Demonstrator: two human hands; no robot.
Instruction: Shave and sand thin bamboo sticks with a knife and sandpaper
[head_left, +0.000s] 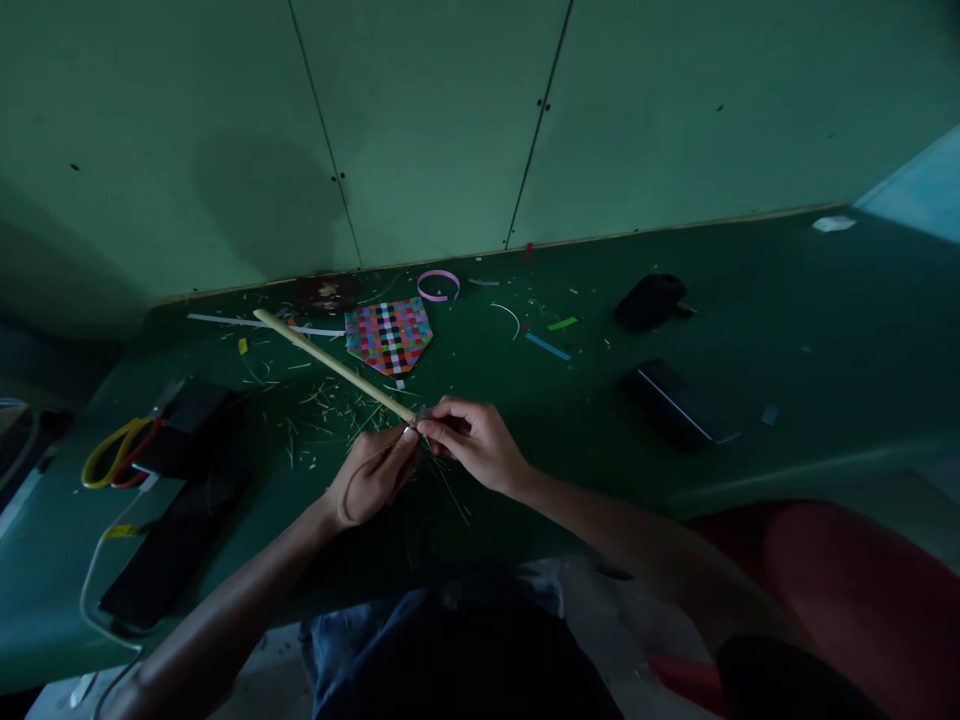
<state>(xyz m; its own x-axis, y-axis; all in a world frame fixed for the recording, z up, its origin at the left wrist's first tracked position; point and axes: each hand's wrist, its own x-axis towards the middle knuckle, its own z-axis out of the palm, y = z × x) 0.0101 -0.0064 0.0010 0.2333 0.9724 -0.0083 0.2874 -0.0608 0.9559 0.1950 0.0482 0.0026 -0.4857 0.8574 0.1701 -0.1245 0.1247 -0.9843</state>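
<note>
The pale stick slants past the near left side of the woven patch, its lower end pinched between the fingertips of both the left hand and the right hand, with a small greyish thing there too dim for me to make out. Thin shavings litter the green table nearer than that patch, scissors lie well to its left, and a blue strip sits to its right.

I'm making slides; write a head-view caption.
Both hands meet at a pale stick; a multicoloured woven piece lies beyond.
</note>
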